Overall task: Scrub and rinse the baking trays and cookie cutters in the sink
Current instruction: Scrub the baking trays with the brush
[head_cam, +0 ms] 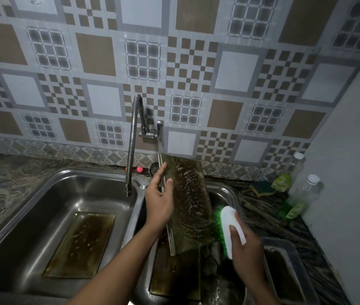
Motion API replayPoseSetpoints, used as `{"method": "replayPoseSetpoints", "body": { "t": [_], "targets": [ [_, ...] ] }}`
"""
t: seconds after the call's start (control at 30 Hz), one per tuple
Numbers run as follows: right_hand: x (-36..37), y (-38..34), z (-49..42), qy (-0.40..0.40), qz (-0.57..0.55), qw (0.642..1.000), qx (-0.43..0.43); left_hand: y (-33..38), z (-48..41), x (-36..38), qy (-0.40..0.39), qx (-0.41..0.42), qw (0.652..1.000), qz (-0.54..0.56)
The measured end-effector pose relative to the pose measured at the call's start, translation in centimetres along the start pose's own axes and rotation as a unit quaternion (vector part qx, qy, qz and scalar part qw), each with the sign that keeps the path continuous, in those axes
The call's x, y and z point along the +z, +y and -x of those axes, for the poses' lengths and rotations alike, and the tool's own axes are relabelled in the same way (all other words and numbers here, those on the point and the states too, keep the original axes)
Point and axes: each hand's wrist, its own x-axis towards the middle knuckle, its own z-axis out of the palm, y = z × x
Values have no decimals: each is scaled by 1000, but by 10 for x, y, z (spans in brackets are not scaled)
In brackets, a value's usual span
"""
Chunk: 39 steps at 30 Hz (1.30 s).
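My left hand (159, 199) grips the left rim of a soapy, dark baking tray (189, 205) tilted up over the right sink basin. My right hand (246, 245) holds a white scrub brush (232, 225) with green bristles against the tray's right edge. A second tray (82, 243) lies flat in the left basin (31, 216). Another dark tray (174, 274) lies under the tilted one in the right basin. No cookie cutters can be made out.
A flexible chrome faucet (130, 155) hangs over the divider between the basins, with no visible water. A sponge (261, 187) and clear bottles (302, 197) of green liquid stand on the counter at right. A dark container (289, 267) sits at lower right.
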Motion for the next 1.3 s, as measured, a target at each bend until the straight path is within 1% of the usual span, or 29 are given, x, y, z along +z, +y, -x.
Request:
{"method": "replayPoseSetpoints", "body": {
  "t": [0.1, 0.17, 0.3, 0.4, 0.47, 0.5, 0.57, 0.63, 0.67, 0.73, 0.83, 0.93, 1.0, 1.07, 1.17, 1.23, 1.3],
  "targets": [
    [-3, -16, -6, -36, -56, 997, 31, -8, 7, -5, -28, -17, 998, -48],
    [3, -33, -5, -64, -60, 996, 15, -15, 11, -6, -58, -30, 994, -82],
    [25, -60, 19, -117, 2, 993, -16, -4, 22, -3, -107, -73, 987, -95],
    [41, -60, 38, -145, 105, 983, -42, 6, 27, 0, -143, -121, 978, -92],
    [48, -62, 49, -130, 210, 967, -62, 11, 26, 0, -156, -146, 973, -82],
    [50, -66, 54, -103, 245, 962, -69, 14, 26, -2, -162, -156, 972, -74],
    [56, -72, 60, -34, 268, 959, -87, 19, 24, -6, -200, -156, 967, -39],
    [60, -75, 63, 30, 246, 964, -93, 22, 23, -13, -253, -146, 956, 22],
    [63, -77, 63, 51, 220, 971, -78, 21, 22, -19, -278, -150, 947, 53],
    [70, -85, 66, 68, 156, 985, -29, 10, 20, -40, -309, -140, 940, 45],
    [87, -103, 77, 71, 104, 992, 23, -22, 21, -90, -307, -73, 946, -70],
    [116, -118, 95, 90, 54, 991, 88, -58, 18, -150, -309, -58, 931, -187],
    [141, -127, 104, 116, 4, 983, 140, -82, 9, -188, -274, -50, 931, -236],
    [169, -136, 112, 121, -35, 977, 170, -102, -5, -222, -242, -75, 931, -263],
    [212, -154, 123, 107, -96, 968, 207, -118, -27, -267, -251, -181, 924, -226],
    [241, -160, 129, 80, -91, 970, 209, -126, -44, -296, -258, -210, 917, -219],
    [269, -161, 132, 35, -64, 978, 197, -135, -60, -326, -251, -229, 913, -227]
  ]
}}
